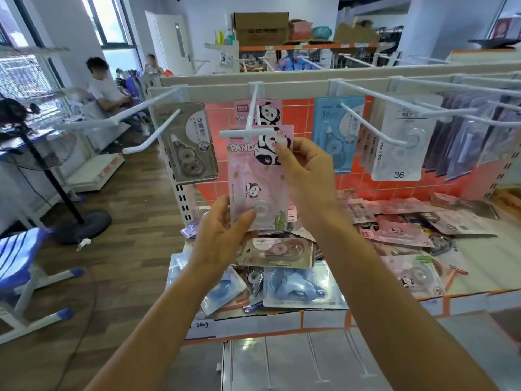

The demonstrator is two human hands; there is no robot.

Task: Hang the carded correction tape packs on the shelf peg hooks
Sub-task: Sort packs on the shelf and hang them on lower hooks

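Note:
A pink panda correction tape pack [258, 176] is held upright in front of the shelf with both hands. My left hand [222, 232] pinches its lower left edge, thumb on the clear blister. My right hand [306, 170] grips its upper right corner. The pack's top is level with the tip of the middle white peg hook [249, 128]. Another pink panda pack [263, 112] hangs further back on that hook. A grey-brown pack [189, 143] hangs on the left hook and a blue pack [337, 136] on the hook to the right.
Several loose carded packs [394, 230] lie heaped on the shelf board below, with a brown pack [277, 252] just under my hands. More peg hooks [375, 128] jut out to the right. A fan stand [81, 224] and a blue stool [25, 266] stand on the wooden floor at left. A person [107, 88] sits beyond.

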